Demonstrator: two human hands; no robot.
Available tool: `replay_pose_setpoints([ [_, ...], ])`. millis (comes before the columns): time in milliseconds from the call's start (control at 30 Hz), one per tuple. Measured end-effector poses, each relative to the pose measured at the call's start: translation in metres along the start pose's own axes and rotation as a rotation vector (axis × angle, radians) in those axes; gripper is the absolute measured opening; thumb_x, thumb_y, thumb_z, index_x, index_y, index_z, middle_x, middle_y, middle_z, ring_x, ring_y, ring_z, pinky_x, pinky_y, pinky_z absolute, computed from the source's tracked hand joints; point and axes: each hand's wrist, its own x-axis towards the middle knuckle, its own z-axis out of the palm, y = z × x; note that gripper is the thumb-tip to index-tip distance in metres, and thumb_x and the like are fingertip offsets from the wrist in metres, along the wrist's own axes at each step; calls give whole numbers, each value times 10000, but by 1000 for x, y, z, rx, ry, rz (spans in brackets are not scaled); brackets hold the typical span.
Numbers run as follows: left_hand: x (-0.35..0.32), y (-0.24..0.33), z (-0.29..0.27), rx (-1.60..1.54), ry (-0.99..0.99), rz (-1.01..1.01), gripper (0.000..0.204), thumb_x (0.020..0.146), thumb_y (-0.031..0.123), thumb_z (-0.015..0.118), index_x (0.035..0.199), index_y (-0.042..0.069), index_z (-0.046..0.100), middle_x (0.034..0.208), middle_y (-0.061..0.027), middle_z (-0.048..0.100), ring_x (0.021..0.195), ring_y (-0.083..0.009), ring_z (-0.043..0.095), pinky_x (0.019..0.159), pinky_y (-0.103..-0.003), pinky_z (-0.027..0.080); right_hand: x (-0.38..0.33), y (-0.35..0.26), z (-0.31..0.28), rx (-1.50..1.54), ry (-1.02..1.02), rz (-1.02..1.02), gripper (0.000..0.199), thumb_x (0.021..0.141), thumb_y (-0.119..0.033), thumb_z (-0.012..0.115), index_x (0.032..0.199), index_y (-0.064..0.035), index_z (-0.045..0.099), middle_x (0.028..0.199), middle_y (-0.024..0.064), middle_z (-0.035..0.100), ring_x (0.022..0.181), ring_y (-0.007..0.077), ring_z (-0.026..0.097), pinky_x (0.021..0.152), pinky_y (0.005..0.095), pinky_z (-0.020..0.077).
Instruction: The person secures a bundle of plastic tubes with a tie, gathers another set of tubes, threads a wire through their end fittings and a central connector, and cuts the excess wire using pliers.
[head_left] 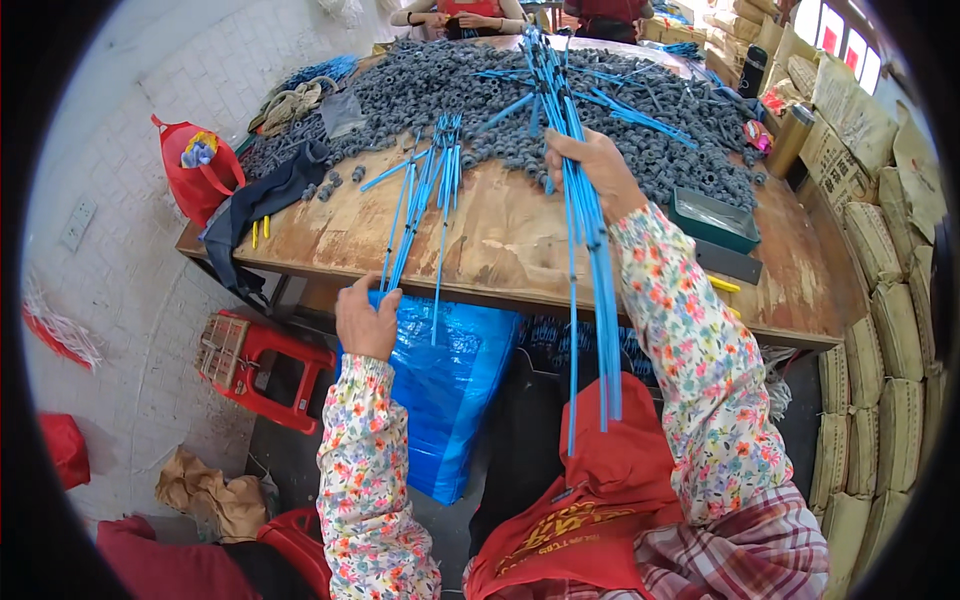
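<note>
My right hand (pixel 600 172) is closed round a bundle of long thin blue rods (pixel 590 240) with small dark pieces along them. The bundle stands tilted over the table, its upper end above the grey parts and its lower end hanging past the front edge. At that edge, to the left, my left hand (pixel 368 318) grips the lower ends of a smaller bunch of blue rods (pixel 422 200), which leans on the wooden tabletop (pixel 330 235). Behind both bundles lies a wide heap of small grey ring-like parts (pixel 440 85).
A green tray (pixel 714 222) sits right of my right hand. Dark cloth (pixel 250 205) and a red bag (pixel 195 170) are at the left. Below are a blue sack (pixel 440 390) and a red stool (pixel 285 370). Stacked sacks (pixel 875 330) line the right. Other people (pixel 460 15) work across the table.
</note>
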Motion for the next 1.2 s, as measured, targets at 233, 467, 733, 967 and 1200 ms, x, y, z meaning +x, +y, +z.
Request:
replay_pose_setpoints([
  [233,-17,58,-48,-714,138,-77,289,835,146,672,1038,-45,597,930,-113,637,820,-194,625,731,-295,495,-126,-65,12,-447,-115,-99,267,792,-223,686,872,-21,529,646,46,572,540,148,553,509,274,437],
  [467,-43,161,-70,-1273,-148,-347,209,868,131,642,989,-18,560,763,-79,639,601,-148,629,538,-259,529,-217,-42,32,-937,-183,-236,360,703,-103,717,954,13,487,746,211,567,722,425,575,622,415,451],
  [733,-68,143,-31,-1394,-202,-414,140,891,96,598,968,-17,572,759,-94,650,586,-127,622,505,-243,535,-236,-14,29,-602,-226,61,283,743,-123,705,945,21,569,712,70,606,621,133,579,581,297,464],
  [967,-73,119,-11,-1328,-230,-650,180,942,143,536,1022,1,612,763,-71,630,600,-128,609,506,-248,523,-226,6,12,-202,-84,211,202,755,-98,695,869,-3,559,678,47,599,571,87,560,512,215,451],
  [1200,-68,100,7,-1326,-50,-585,328,858,14,586,1170,-44,503,663,-57,579,446,-86,457,353,-224,352,-222,5,7,-167,-27,226,222,776,-128,698,869,8,550,709,60,602,603,107,589,531,213,471],
])
